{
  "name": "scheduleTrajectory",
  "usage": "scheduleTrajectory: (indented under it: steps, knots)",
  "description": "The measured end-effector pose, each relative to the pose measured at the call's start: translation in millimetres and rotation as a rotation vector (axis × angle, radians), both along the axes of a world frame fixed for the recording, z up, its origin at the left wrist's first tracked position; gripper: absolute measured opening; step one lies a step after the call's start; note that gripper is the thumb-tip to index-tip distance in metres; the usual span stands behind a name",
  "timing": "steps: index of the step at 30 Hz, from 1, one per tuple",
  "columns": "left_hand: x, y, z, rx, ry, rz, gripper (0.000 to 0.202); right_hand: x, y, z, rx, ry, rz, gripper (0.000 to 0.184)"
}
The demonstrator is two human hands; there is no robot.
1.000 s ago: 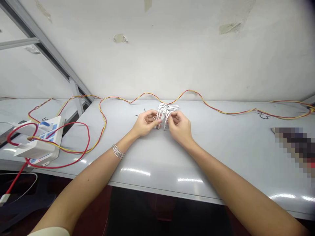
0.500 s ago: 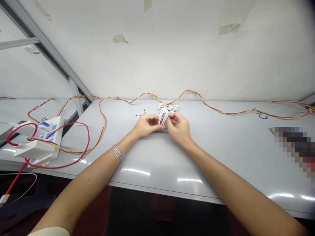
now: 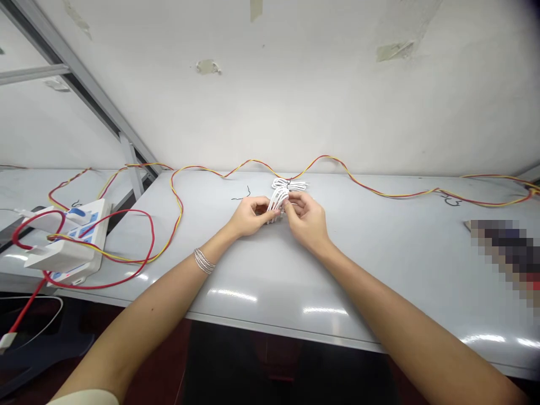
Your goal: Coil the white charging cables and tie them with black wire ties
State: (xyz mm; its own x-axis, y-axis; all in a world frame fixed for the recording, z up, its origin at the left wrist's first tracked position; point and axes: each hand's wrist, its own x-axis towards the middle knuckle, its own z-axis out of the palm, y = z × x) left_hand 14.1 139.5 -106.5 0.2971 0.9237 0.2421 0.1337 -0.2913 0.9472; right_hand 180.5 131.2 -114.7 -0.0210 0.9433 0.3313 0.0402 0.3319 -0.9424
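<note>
Between my hands is a looped white cable (image 3: 277, 198), its several strands bunched side by side. My left hand (image 3: 253, 216) pinches the loops from the left, thumb in front. From the right, my right hand (image 3: 307, 218) grips the same strands between thumb and fingers. Just behind them a second coiled white cable (image 3: 291, 184) lies on the table, bound at its middle with a black twist tie (image 3: 288, 183). Part of the held cable is hidden by my fingers, and I cannot make out its ends.
A red and yellow twisted wire (image 3: 363, 183) runs along the table's back edge. At left, a white power strip (image 3: 99, 225) carries plugs and red cords. Loose black twist ties (image 3: 242, 195) lie on the grey table (image 3: 261, 264). A blurred-out object (image 3: 506, 242) sits at right.
The strands in my hands have shifted from hanging apart to a fuller, curved bundle leaning left. Both hands stay in nearly the same place, and the coil behind has not moved.
</note>
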Motion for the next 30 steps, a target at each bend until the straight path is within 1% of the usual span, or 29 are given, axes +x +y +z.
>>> scheduleTrajectory:
  steps: [4, 7, 13, 19, 22, 24, 27, 30]
  knots:
    - [-0.9, 0.3, 0.3, -0.023, -0.028, -0.011, 0.034, -0.3, 0.3, -0.4, 0.038, -0.007, -0.004, 0.023]
    - [-0.9, 0.1, 1.5, -0.046, -0.038, -0.023, 0.035, 0.5, 1.5, -1.7, 0.052, -0.034, -0.032, 0.025]
    - [-0.5, 0.1, 1.9, -0.004, 0.002, -0.021, 0.038, 2.5, 2.1, -0.1, 0.124, -0.117, -0.096, 0.027]
    - [-0.2, -1.0, 0.6, -0.058, -0.007, -0.029, 0.037, 3.9, 2.7, -0.7, 0.149, -0.151, -0.123, 0.024]
    - [0.0, -1.2, 0.5, -0.057, -0.024, -0.025, 0.037, 4.9, 3.1, -0.2, 0.167, -0.18, -0.154, 0.021]
    - [0.0, -0.8, 0.9, -0.059, -0.051, -0.027, 0.038, 5.4, 2.6, 1.3, 0.165, -0.187, -0.162, 0.02]
    - [-0.4, 0.3, 1.9, -0.106, -0.101, -0.053, 0.043, 5.5, 1.8, 4.1, 0.147, -0.185, -0.162, 0.02]
    - [-1.1, 1.7, 2.2, -0.148, -0.132, -0.067, 0.046, 5.3, 3.1, 4.7, 0.092, -0.153, -0.155, 0.022]
